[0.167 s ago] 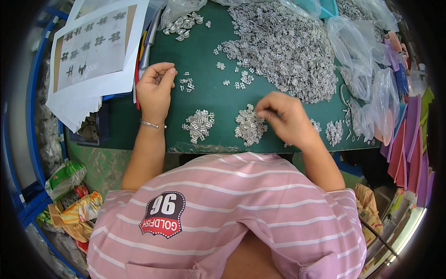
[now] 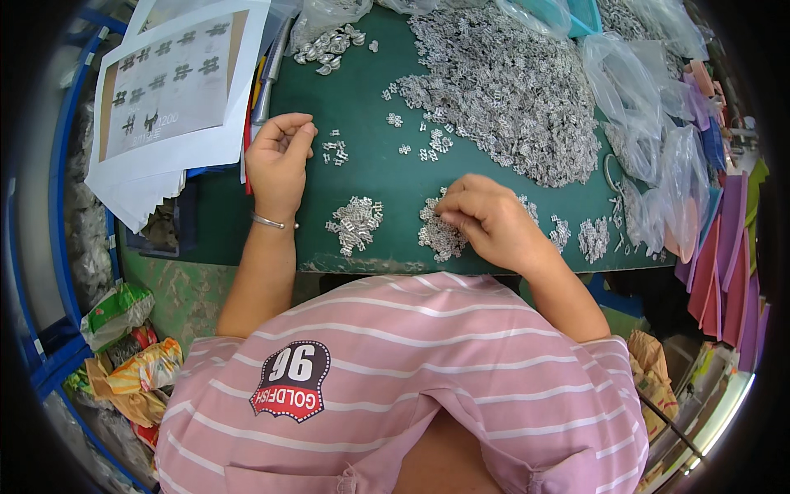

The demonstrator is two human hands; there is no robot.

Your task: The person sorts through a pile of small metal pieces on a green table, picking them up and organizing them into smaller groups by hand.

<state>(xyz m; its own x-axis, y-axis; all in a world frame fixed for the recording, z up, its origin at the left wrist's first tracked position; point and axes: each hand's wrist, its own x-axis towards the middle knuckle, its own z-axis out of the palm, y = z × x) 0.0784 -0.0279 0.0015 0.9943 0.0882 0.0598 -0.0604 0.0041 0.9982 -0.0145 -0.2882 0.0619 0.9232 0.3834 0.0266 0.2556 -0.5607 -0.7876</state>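
Observation:
My left hand rests on the green table by the papers, its fingers curled and thumb against them; anything inside is hidden. Just right of it lie a few small silvery metal pieces. Nearer me is a small heap of similar metal pieces. My right hand reaches over another small heap of metal pieces, thumb and fingertips pinched together at its upper right side. What the fingertips hold is too small to make out. Several loose metal pieces lie farther up, beside a large mound of metal pieces.
Printed sheets lie at the left, with pens beside them. Shell-like metal parts sit at the far side. More small piles line the near right edge. Clear plastic bags and a teal tray crowd the right side.
My right hand has moved a little to the left, farther over the small heap, and covers more of it. My left hand keeps its pose. The whole view has shifted slightly.

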